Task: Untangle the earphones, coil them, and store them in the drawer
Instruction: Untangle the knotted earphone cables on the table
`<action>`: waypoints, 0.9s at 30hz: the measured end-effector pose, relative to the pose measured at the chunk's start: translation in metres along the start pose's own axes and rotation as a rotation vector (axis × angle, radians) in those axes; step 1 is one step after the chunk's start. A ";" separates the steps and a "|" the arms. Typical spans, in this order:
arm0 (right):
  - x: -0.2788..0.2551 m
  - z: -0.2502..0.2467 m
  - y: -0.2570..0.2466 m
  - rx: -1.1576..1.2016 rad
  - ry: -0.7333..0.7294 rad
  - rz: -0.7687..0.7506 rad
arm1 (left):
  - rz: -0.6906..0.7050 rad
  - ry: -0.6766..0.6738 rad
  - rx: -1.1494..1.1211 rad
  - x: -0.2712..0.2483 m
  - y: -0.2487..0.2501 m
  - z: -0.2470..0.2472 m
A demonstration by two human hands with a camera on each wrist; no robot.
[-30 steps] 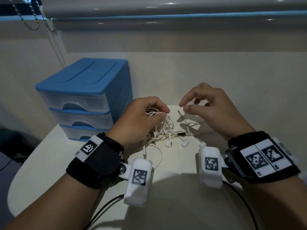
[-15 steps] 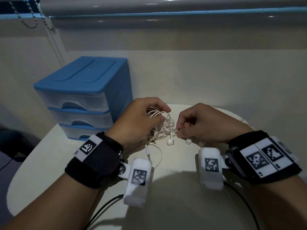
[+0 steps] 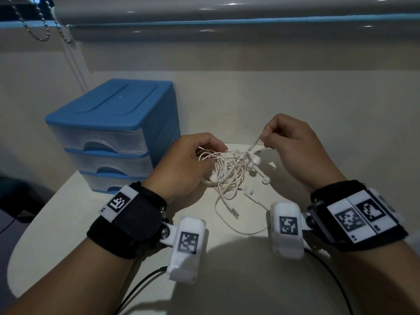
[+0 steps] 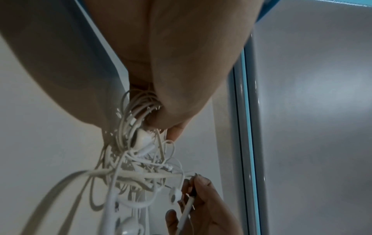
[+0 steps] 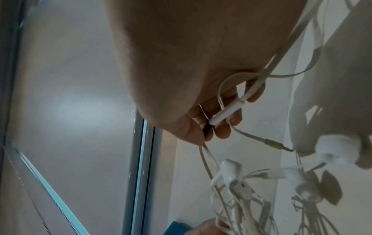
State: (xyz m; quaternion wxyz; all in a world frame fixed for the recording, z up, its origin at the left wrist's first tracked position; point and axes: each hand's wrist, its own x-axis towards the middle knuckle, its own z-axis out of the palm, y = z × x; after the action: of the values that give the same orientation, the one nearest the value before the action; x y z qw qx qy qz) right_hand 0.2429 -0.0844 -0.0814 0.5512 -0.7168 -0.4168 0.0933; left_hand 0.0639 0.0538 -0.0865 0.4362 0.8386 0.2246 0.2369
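A tangle of white earphones [image 3: 229,171] hangs between my hands just above the pale table [image 3: 68,212]. My left hand [image 3: 188,164] grips a bunch of cable loops [image 4: 138,109] at the tangle's left side. My right hand [image 3: 293,151] is raised at the right and pinches a white inline remote and its cable [image 5: 225,113] between thumb and fingers, so the cable runs taut down to the knot. Earbuds [image 3: 255,159] dangle from the tangle, and a jack plug [image 3: 234,211] trails onto the table. The blue drawer unit [image 3: 113,135] stands left, its three clear drawers closed.
A wall rises right behind the table, with a window blind rail [image 3: 227,21] and bead chain [image 3: 41,30] above. The table's rounded left edge [image 3: 20,242] drops off to a dark floor. Black cables [image 3: 136,289] run from the wrist cameras toward me.
My right hand dropped to the tangle, pinched a cable and has now lifted up and right, drawing it taut. The tangle has spread; my left hand has kept its grip.
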 end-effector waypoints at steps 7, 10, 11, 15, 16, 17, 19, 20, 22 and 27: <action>0.002 -0.001 0.001 0.028 0.050 0.012 | -0.052 -0.024 0.023 -0.001 -0.003 0.000; 0.001 0.000 0.001 0.015 -0.040 0.041 | -0.081 -0.067 0.002 -0.001 -0.002 0.000; 0.001 0.001 0.000 0.006 -0.062 0.050 | -0.085 -0.088 0.014 -0.002 -0.002 0.000; -0.001 0.001 -0.003 0.014 -0.110 0.035 | -0.099 -0.123 0.024 -0.003 0.003 0.002; -0.002 0.001 -0.005 0.048 -0.110 0.006 | -0.105 -0.126 0.017 -0.003 0.004 0.002; -0.003 0.001 -0.007 0.088 -0.105 -0.031 | -0.109 -0.130 0.015 -0.003 0.004 0.002; -0.004 0.001 -0.011 0.161 -0.079 -0.102 | -0.117 -0.138 0.012 -0.003 0.003 0.003; -0.004 0.001 -0.013 0.194 -0.066 -0.130 | -0.119 -0.138 0.012 -0.003 0.003 0.003; -0.005 0.000 -0.016 0.248 -0.048 -0.165 | -0.114 -0.130 0.025 -0.003 0.003 0.003; -0.006 0.000 -0.018 0.241 -0.070 -0.186 | -0.103 -0.139 0.058 -0.004 0.002 0.002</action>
State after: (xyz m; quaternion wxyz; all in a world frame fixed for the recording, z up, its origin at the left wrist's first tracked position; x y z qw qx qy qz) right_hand 0.2299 -0.0881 -0.0676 0.6247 -0.6000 -0.4860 0.1162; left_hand 0.0623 0.0498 -0.0867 0.4378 0.8527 0.2431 0.1487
